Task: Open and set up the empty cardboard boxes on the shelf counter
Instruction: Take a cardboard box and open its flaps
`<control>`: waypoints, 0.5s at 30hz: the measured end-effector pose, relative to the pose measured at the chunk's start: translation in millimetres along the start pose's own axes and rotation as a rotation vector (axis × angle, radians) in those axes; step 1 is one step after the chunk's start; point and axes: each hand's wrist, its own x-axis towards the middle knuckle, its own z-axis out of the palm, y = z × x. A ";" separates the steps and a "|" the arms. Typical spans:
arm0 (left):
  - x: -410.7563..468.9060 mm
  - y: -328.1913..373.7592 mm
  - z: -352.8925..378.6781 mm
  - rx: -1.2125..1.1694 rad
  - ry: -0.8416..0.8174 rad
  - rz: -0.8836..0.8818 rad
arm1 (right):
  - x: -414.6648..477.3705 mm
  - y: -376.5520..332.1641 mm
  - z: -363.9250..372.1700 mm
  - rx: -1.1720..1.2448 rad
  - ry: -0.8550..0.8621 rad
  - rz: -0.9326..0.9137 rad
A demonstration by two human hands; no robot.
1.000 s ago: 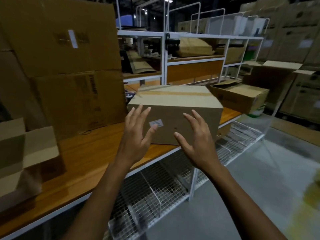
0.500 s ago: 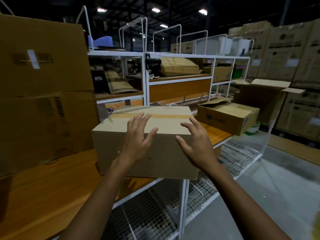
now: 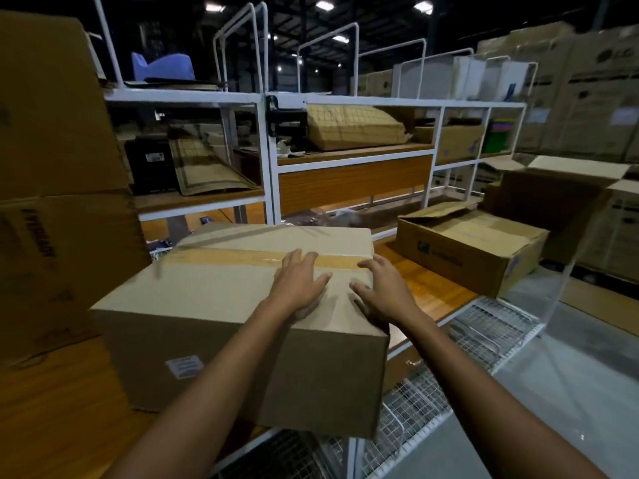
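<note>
My left grip (image 3: 297, 285) and right grip (image 3: 383, 292) lie flat on the box (image 3: 214, 292), fingers straight, holding nothing; I think they press to steady it, since its near corner hangs over the front edge of the desk (image 3: 69, 409); tape (image 3: 235, 259) keeps the top shut.

the only mark that reads is a round logo with the letters "lg" on the stacked cartons (image 3: 608, 81) far right. the big carton (image 3: 52, 264) at left carries dark print running vertically, too blurred to spell out. the taped cardboard box (image 3: 224, 288) near centre has a white label (image 3: 184, 366) on its front side, its lines too small to read. the open box (image 3: 466, 250) to the right bears a blue logo (image 3: 423, 248) beside faint words, illegible.
</note>
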 end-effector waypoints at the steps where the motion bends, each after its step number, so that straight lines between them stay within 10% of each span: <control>1: 15.1 4.1 7.7 0.020 -0.038 -0.020 | 13.8 10.7 3.1 0.052 -0.007 0.015; 15: 160.7 58.9 108.9 0.259 -0.156 -0.284 | 112.2 123.7 54.6 0.863 -0.360 0.183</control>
